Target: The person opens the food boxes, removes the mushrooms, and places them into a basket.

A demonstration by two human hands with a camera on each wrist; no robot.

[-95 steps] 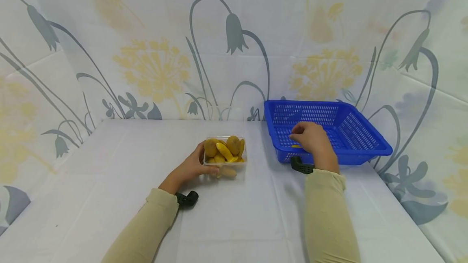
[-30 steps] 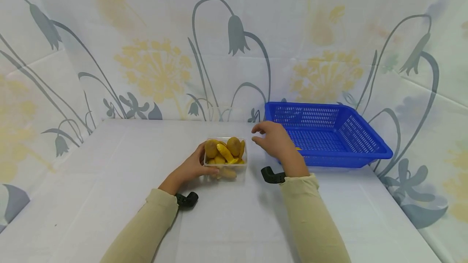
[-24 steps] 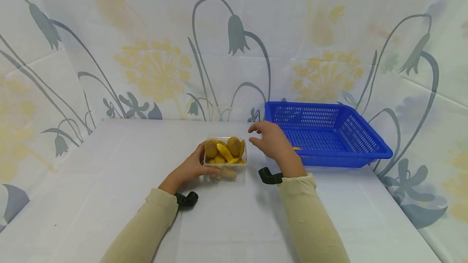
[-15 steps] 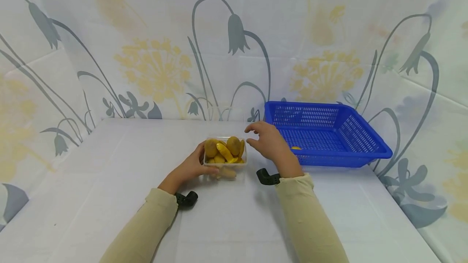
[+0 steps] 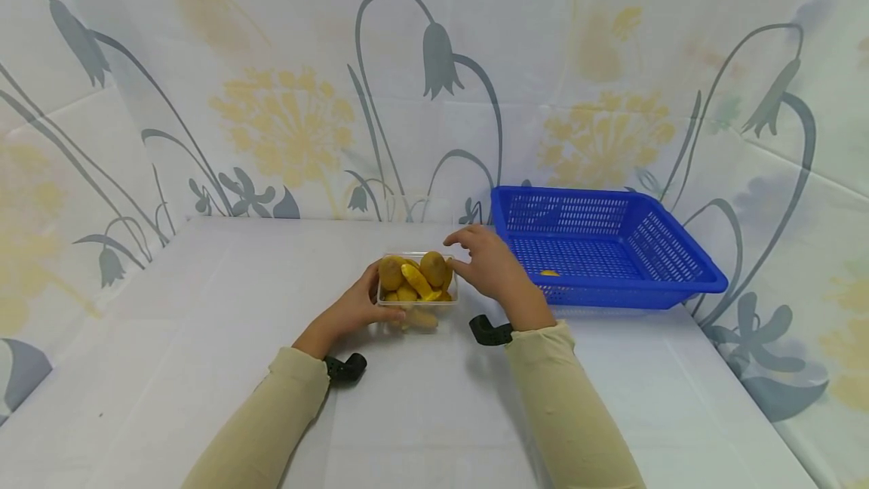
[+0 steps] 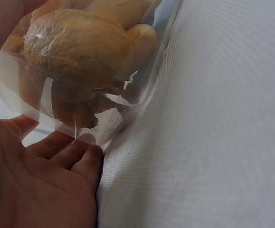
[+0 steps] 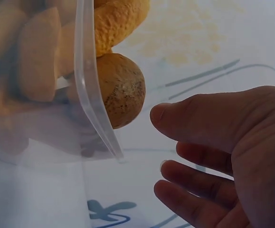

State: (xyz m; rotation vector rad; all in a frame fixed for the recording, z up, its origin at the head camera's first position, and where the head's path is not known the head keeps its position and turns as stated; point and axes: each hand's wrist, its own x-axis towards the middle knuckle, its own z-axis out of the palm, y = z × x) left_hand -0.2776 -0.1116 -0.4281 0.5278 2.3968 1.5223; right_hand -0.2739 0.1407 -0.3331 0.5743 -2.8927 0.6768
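In the head view a clear plastic box stands on the table, filled with yellow and brown, potato-like and elongated pieces. My left hand grips the box from its left side, thumb along the front and fingers round the back. The left wrist view shows a large brown piece through the clear wall, close beside the left fingers. My right hand is held at the box's right edge, fingers apart and holding nothing. A round brown piece at the box rim lies just off the right thumb tip.
A blue perforated basket stands at the right, with a small yellow piece visible inside near its front wall. White cloth covers the table, and a flower-patterned cloth hangs behind.
My right hand has moved left from over the blue basket to the right edge of the clear box. My left hand stays in place, gripping the box.
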